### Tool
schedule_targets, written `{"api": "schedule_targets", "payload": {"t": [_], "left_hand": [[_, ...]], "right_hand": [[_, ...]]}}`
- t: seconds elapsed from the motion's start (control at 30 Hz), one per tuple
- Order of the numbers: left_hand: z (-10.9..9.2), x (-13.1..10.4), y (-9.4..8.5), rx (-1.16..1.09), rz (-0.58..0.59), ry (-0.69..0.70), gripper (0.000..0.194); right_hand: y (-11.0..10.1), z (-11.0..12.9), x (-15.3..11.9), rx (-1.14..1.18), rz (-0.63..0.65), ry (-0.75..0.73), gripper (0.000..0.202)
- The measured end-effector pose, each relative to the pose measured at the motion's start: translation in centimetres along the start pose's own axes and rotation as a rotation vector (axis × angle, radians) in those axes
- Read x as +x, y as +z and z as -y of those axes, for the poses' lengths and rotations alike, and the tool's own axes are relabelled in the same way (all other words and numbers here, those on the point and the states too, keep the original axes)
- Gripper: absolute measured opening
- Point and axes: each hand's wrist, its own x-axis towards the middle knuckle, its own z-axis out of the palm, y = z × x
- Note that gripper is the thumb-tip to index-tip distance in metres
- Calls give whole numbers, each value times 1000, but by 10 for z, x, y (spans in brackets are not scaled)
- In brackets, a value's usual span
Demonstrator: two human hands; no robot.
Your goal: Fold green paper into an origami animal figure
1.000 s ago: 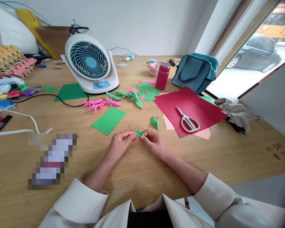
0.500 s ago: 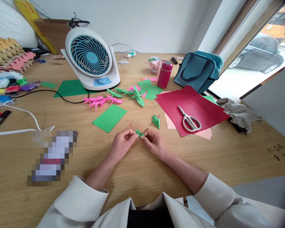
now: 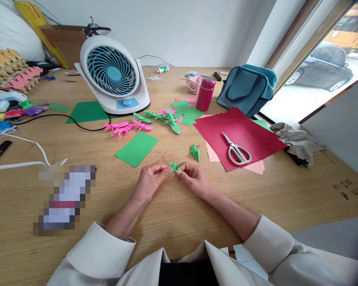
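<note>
Between my two hands is a small piece of folded green paper [image 3: 174,167], pinched from both sides just above the table. My left hand [image 3: 150,178] closes thumb and fingers on its left edge. On the other side my right hand [image 3: 193,178] grips it the same way; fingers partly cover the paper. Just beyond the right hand lies another folded green paper piece [image 3: 195,153], pointed at one end. A flat green paper rectangle [image 3: 137,149] rests past the left hand. Farther back are folded green paper figures [image 3: 170,119] and pink ones [image 3: 123,128].
White-handled scissors [image 3: 238,153] lie on red paper sheets [image 3: 256,131] at the right. A desk fan [image 3: 113,75], a red flask [image 3: 205,94] and a teal bag [image 3: 246,89] stand behind. To the left are a blurred-out object [image 3: 65,198] and a white cable [image 3: 41,151].
The folded green paper has turned slightly between my fingertips, and more of it shows above them. Both hands keep their pinch. The whole view has shifted a little.
</note>
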Motion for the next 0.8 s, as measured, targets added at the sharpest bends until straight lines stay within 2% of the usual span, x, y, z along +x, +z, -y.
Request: {"api": "schedule_targets", "payload": {"t": [0.23, 0.4, 0.47, 0.67, 0.8], "left_hand": [[0, -1, 0, -54, 42, -55, 25], [1, -3, 4, -59, 40, -80, 29], [2, -3, 4, -2, 39, -29, 25], [-8, -5, 2, 352, -22, 272, 14], [-7, -7, 2, 375, -28, 287, 17]], "right_hand": [[-1, -1, 1, -12, -6, -3, 44], [2, -5, -3, -173, -8, -42, 40], [3, -5, -4, -233, -10, -58, 39], [4, -2, -5, -260, -23, -57, 39], [6, 1, -5, -224, -21, -30, 42]]}}
